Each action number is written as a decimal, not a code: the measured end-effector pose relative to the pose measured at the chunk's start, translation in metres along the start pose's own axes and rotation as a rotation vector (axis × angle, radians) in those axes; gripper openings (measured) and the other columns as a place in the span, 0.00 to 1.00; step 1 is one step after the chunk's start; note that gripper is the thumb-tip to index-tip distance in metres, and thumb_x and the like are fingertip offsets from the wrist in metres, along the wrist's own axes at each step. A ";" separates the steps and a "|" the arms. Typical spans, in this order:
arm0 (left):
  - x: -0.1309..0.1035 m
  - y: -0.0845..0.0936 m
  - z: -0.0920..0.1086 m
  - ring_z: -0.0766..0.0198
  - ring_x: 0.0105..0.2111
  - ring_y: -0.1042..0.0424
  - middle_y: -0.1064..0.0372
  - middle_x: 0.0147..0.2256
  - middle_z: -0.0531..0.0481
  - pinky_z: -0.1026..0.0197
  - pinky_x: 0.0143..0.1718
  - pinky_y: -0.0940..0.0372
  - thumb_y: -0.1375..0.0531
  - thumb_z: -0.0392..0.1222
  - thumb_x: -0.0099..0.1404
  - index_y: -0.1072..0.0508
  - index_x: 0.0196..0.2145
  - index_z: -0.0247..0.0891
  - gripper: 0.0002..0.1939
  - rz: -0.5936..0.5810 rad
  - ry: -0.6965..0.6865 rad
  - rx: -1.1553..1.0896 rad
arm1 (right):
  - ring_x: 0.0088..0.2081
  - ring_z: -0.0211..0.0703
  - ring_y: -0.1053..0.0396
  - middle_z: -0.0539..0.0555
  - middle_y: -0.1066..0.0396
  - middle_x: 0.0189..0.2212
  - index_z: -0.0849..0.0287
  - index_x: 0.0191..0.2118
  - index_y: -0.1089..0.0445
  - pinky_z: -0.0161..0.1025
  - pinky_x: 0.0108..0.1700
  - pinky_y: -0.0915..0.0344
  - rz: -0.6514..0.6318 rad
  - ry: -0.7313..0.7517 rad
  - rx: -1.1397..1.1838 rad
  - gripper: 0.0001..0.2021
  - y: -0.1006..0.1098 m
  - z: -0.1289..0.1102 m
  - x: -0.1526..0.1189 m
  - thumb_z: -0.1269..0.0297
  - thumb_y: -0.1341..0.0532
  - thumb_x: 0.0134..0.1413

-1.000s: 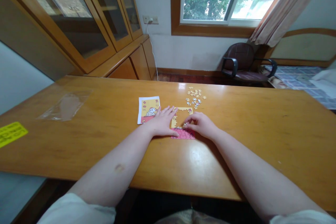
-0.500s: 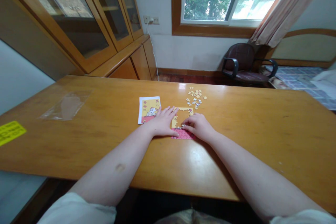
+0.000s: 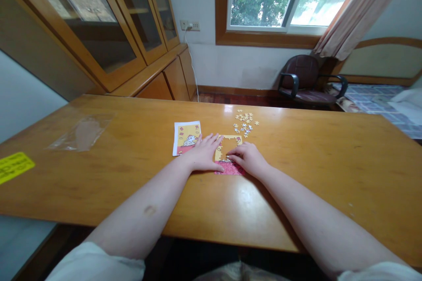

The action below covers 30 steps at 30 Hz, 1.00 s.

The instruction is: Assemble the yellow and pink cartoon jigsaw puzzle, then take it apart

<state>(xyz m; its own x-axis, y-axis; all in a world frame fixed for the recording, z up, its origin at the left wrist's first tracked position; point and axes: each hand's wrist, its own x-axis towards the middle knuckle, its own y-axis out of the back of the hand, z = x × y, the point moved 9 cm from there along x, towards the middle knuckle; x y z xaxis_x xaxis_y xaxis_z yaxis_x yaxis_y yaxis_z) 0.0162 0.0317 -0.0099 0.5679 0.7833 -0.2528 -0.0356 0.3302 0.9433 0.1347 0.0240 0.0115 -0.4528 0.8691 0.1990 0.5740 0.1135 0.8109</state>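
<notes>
A jigsaw puzzle (image 3: 231, 167) lies on the table, with a pink lower band, a yellow border and a gap in the middle where the tabletop shows. My left hand (image 3: 206, 153) rests with spread fingers along its left side, the thumb on the pink band. Over the right part of the puzzle, my right hand (image 3: 249, 158) has thumb and forefinger closed on a small puzzle piece (image 3: 228, 157) at the gap's lower edge. The piece is mostly covered by the fingers. Left of the puzzle, a picture sheet (image 3: 187, 136) with a white animal lies partly under my left hand.
Loose puzzle pieces (image 3: 244, 118) are scattered beyond the puzzle. A clear plastic bag (image 3: 82, 134) and a yellow label (image 3: 16, 167) lie at the table's left. Past the far table edge stand an office chair (image 3: 301, 79) and a glass-door cabinet (image 3: 138, 13).
The fingertips of my right hand have shifted slightly away from me, towards the gap. My left hand stays in place on the puzzle's left side.
</notes>
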 end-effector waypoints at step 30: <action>-0.001 0.000 -0.001 0.45 0.67 0.69 0.71 0.68 0.41 0.40 0.64 0.71 0.43 0.72 0.48 0.70 0.67 0.41 0.62 -0.010 0.005 -0.001 | 0.29 0.38 0.38 0.52 0.34 0.22 0.58 0.22 0.27 0.37 0.36 0.45 -0.074 0.268 -0.124 0.16 0.011 -0.021 -0.010 0.65 0.45 0.59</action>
<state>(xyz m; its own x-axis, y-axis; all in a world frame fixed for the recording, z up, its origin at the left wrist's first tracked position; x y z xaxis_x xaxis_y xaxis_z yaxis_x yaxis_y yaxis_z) 0.0153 0.0315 -0.0093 0.5642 0.7827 -0.2629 -0.0312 0.3384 0.9405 0.1313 0.0062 0.0301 -0.6636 0.7009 0.2615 0.4527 0.0980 0.8862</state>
